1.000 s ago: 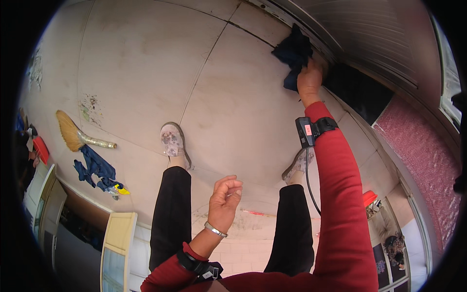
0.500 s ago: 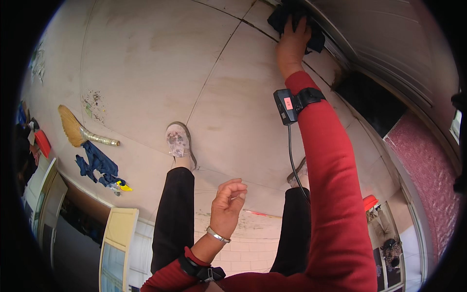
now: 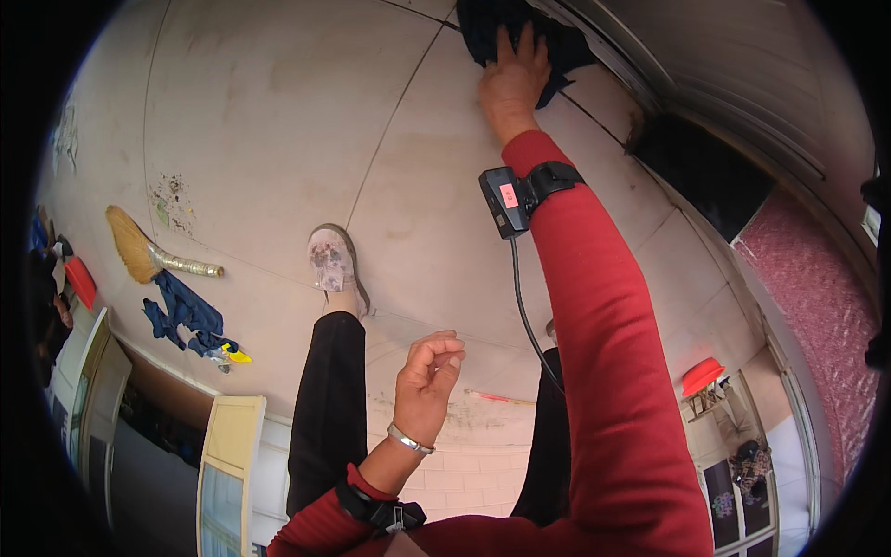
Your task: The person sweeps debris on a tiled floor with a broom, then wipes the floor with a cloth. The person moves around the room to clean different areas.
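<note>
My right hand (image 3: 513, 85) reaches far forward, fingers spread and pressing down on a crumpled dark blue cloth (image 3: 478, 32) on the pale tiled floor (image 3: 269, 102). The cloth lies beside the frame at the foot of a door or panel. Part of it is hidden under the hand and cut off by the picture's top edge. My left hand (image 3: 427, 385) hangs between my knees, its fingers loosely curled toward the thumb, with nothing visible in them. It touches nothing.
At the left lie a straw hand broom (image 3: 135, 246), dark blue rags (image 3: 190, 311) and a small debris pile (image 3: 172, 202). A black mat or opening (image 3: 701, 176) borders the right side, beside a reddish surface (image 3: 812, 306). A red stool (image 3: 703, 376) stands behind at right.
My right hand has moved left and slightly farther forward, carrying the dark blue cloth along the floor. My left hand stays curled in nearly the same place.
</note>
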A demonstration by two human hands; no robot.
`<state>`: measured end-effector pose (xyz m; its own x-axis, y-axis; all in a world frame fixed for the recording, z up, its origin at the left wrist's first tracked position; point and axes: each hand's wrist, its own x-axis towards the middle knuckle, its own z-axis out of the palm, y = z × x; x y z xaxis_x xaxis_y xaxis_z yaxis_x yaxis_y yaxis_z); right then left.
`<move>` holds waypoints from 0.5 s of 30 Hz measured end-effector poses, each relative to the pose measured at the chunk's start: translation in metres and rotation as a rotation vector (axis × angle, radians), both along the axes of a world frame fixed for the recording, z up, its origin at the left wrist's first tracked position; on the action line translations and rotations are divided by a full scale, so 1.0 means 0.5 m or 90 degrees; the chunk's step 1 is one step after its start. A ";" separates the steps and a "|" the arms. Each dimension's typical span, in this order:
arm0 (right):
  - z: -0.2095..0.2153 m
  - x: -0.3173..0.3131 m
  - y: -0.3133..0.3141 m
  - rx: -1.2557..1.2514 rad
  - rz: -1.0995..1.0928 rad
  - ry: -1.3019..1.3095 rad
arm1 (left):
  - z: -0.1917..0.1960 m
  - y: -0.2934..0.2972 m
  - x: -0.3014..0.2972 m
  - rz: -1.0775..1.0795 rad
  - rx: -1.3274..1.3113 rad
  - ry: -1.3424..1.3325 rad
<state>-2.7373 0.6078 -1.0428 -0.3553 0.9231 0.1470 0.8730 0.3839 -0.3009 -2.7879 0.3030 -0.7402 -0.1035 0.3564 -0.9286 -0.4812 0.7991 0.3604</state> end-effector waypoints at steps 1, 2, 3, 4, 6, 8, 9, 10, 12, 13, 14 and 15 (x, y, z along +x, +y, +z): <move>0.004 -0.001 0.013 0.000 0.061 0.026 | -0.003 -0.002 -0.003 0.006 0.003 -0.001; 0.011 0.015 0.017 -0.054 0.104 -0.010 | -0.007 -0.004 -0.005 0.013 0.015 0.001; 0.023 0.053 0.024 -0.062 0.161 -0.024 | -0.010 -0.008 -0.007 0.021 -0.002 0.001; 0.035 0.106 0.025 -0.080 0.162 -0.084 | -0.012 -0.012 -0.008 0.030 -0.011 0.003; 0.049 0.225 0.015 -0.071 0.137 -0.191 | -0.019 -0.018 -0.007 0.034 -0.013 0.006; 0.060 0.335 -0.016 -0.065 0.049 -0.272 | -0.025 -0.022 0.000 0.021 0.007 0.012; 0.063 0.373 -0.038 -0.112 -0.049 -0.327 | -0.025 -0.023 0.005 0.019 0.003 -0.002; 0.059 0.393 -0.058 -0.074 -0.030 -0.316 | -0.024 -0.023 0.010 0.017 0.007 -0.009; 0.065 0.398 -0.097 -0.091 -0.044 -0.359 | -0.018 -0.019 0.019 0.011 0.003 -0.019; 0.080 0.388 -0.111 -0.182 -0.042 -0.357 | -0.013 -0.016 0.023 0.008 -0.006 -0.020; 0.104 0.373 -0.117 -0.284 -0.050 -0.368 | -0.006 -0.011 0.025 0.001 -0.020 -0.023; 0.136 0.357 -0.121 -0.386 -0.058 -0.377 | 0.002 -0.007 0.025 0.002 -0.010 -0.026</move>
<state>-2.5587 0.5473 -0.9748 -0.1378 0.8107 -0.5690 0.9708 0.2244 0.0846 -2.7752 0.2996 -0.7390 -0.0663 0.3416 -0.9375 -0.4981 0.8028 0.3277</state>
